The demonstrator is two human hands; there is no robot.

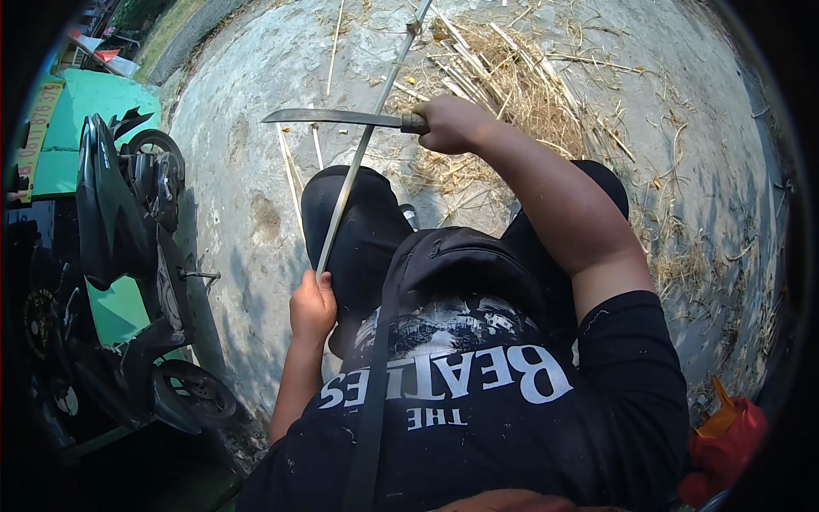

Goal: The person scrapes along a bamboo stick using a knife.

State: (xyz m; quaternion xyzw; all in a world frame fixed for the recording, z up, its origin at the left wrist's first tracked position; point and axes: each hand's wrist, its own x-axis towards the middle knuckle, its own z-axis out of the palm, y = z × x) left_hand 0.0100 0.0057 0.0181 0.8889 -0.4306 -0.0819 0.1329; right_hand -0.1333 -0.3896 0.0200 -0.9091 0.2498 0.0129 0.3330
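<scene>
Left grip (314, 305) clamped on pale strip (347, 194) — slanting up-right, right grip (450, 125) clamped on machete (337, 116) — tip pointing left

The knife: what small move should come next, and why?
Perhaps draw the knife slowly along the stick, away from the left-hand grip: that grip holds the stick's near end, while the knife, in the right-hand grip, crosses farther out.

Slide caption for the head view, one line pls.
Left hand grips a long pale strip while the right hand holds a brown-handled knife across it.
</scene>
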